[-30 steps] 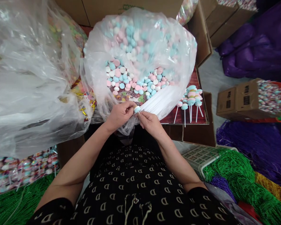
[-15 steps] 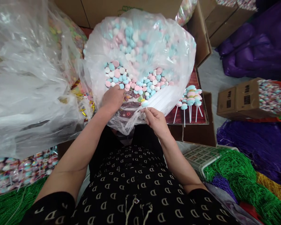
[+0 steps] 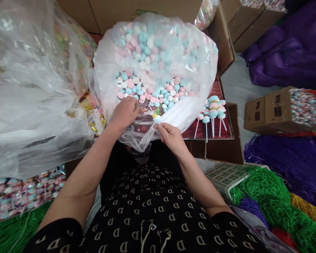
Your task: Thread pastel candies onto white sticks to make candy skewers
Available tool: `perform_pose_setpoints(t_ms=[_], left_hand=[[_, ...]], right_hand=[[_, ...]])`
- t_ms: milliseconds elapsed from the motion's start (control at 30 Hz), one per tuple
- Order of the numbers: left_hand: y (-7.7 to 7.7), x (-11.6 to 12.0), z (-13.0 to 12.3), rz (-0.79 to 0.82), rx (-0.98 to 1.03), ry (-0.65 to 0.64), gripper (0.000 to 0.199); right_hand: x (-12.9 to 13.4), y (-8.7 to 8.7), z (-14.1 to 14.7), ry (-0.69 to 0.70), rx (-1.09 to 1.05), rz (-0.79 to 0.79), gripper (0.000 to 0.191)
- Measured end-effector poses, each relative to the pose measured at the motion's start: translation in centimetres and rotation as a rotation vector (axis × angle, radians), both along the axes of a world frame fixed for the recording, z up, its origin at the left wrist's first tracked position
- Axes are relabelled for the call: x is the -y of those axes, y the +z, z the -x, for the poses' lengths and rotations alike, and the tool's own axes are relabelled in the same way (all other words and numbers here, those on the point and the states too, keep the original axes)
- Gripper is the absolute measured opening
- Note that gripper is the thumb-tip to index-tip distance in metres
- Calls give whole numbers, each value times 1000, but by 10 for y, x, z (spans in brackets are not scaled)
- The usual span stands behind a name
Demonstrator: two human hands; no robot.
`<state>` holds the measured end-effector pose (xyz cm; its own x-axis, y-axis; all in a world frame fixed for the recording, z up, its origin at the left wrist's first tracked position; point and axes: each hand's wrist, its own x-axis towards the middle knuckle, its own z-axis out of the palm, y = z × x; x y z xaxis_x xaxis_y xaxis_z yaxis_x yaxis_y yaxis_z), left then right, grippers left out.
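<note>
A clear plastic bag full of pink, blue and white round candies lies open in front of me. At its near left part, my left hand has its fingers curled down by the candies, and what they pinch, if anything, is hidden. My right hand pinches a white stick that carries a small candy stack with yellow and pale blue pieces, held over the bag's near edge. Finished-looking candy sticks lie in a group on the red table top to the right.
Another large plastic bag covers the left side. Cardboard stands behind the candies. On the right are a box of wrapped candies, purple bundles and a crate with green strands.
My right hand and the candy stick have moved slightly left and down. My left hand has shifted a little left. The view has moved slightly.
</note>
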<state>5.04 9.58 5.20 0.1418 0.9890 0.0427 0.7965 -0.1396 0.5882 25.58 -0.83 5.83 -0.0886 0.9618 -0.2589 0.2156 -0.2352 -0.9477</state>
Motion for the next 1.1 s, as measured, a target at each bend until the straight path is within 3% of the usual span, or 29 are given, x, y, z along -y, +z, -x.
perform_pose_setpoints(t_ms=[167, 300, 533, 767, 900, 1000, 1100], left_hand=[[1, 16, -5, 237, 895, 99, 14], [4, 24, -9, 344, 1126, 154, 23], [4, 25, -9, 420, 1195, 131, 26], [4, 35, -15, 579, 1387, 105, 35], [2, 44, -21, 633, 1293, 27, 39], [4, 39, -17, 496, 1075, 2, 36], [4, 22, 0, 158, 689, 37, 24]], right_hand=[[-1, 4, 6, 65, 29, -37, 46], [0, 4, 8, 95, 48, -48, 47], [1, 7, 9, 88, 29, -5, 47], [0, 5, 11, 100, -40, -37, 51], [-2, 0, 16, 72, -40, -56, 50], [-5, -2, 18, 45, -65, -60, 51], [-9, -1, 15, -13, -107, -57, 54]])
